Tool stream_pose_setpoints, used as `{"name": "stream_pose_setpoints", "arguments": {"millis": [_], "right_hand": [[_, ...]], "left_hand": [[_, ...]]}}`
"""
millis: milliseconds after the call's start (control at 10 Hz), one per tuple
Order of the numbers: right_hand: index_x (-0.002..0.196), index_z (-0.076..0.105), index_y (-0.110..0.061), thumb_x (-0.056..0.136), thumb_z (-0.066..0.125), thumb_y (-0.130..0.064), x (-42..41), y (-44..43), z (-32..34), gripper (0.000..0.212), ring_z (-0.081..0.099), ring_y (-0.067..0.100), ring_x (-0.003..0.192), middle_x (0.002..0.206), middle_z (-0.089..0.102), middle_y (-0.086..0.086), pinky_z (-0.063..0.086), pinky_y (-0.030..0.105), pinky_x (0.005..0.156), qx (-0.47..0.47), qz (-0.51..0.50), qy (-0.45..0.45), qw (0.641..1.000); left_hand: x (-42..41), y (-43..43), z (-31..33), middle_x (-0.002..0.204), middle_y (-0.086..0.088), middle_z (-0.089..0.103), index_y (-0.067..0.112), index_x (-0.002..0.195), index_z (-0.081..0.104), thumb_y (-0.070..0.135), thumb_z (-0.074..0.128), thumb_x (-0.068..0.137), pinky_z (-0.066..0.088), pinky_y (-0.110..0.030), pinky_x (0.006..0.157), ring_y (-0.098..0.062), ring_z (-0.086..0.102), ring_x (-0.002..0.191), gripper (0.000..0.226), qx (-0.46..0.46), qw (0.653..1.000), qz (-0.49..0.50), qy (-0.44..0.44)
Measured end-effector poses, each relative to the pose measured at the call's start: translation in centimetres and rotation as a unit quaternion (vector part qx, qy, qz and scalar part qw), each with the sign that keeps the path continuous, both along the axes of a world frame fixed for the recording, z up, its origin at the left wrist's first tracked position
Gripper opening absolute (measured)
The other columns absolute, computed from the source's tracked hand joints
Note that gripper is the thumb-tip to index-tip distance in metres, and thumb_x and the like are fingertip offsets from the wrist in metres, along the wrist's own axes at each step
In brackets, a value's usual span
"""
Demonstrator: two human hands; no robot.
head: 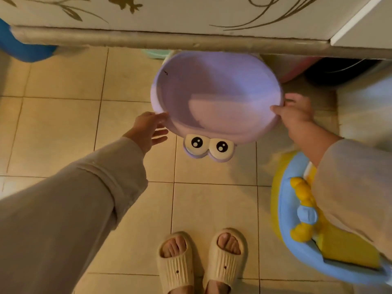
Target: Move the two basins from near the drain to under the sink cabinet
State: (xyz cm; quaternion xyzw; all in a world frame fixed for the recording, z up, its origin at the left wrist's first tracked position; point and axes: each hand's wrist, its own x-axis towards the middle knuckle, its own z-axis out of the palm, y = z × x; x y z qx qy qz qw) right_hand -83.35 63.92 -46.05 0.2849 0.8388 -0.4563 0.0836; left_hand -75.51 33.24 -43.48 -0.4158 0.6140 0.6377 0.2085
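Note:
A lilac plastic basin (216, 96) with two cartoon eyes on its near rim hangs tilted above the tiled floor, its far edge just under the lip of the sink cabinet (169, 42). My right hand (294, 112) pinches the basin's right rim. My left hand (149, 128) has its fingers spread, with the fingertips touching the left rim. A pink basin-like shape (297, 66) shows in the shadow under the cabinet to the right, and part of a pale green one (156, 54) peeks out behind the lilac basin.
A blue and yellow child's seat (301, 219) stands on the floor at the right, partly behind my right sleeve. A blue tub (23, 47) sits under the cabinet's left end. A dark round object (343, 70) lies under the cabinet at the right. My slippered feet (201, 257) stand on the beige tiles.

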Motion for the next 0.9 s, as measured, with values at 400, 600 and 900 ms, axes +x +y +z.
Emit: {"name": "stream_pose_setpoints", "arguments": {"millis": [400,600,900], "right_hand": [[0.134,0.047,-0.006,0.081,0.066,-0.003,-8.3,-0.9,-6.9,0.057,0.052,0.025,0.127,0.138,0.053,0.013,0.040,0.025,0.102,-0.004,0.017,0.039,0.999],[0.135,0.050,-0.012,0.084,0.059,-0.007,-8.2,-0.9,-9.1,0.052,0.049,0.026,0.130,0.139,0.054,0.010,0.036,0.035,0.111,0.014,0.028,0.047,0.998],[0.128,0.054,-0.015,0.086,0.059,-0.015,-1.4,-1.1,-1.9,0.042,0.056,0.012,0.107,0.123,0.061,0.002,0.046,0.019,0.091,0.057,0.089,0.175,0.979]], "left_hand": [[-6.7,-0.2,-8.3,0.069,-0.004,0.054,-0.001,0.111,0.054,0.029,0.062,0.084,0.049,-0.030,0.057,-0.017,0.053,0.057,0.040,-0.203,0.964,-0.168,0.033],[-8.4,-1.0,-9.4,0.071,-0.008,0.058,0.010,0.090,0.049,0.048,0.062,0.075,0.049,-0.030,0.055,-0.028,0.056,0.061,0.043,-0.386,0.867,-0.313,0.040],[-3.7,-0.4,-8.7,0.076,-0.008,0.068,0.013,0.089,0.057,0.039,0.051,0.088,0.054,-0.038,0.078,-0.029,0.063,0.079,0.027,-0.357,0.888,-0.280,0.075]]}}
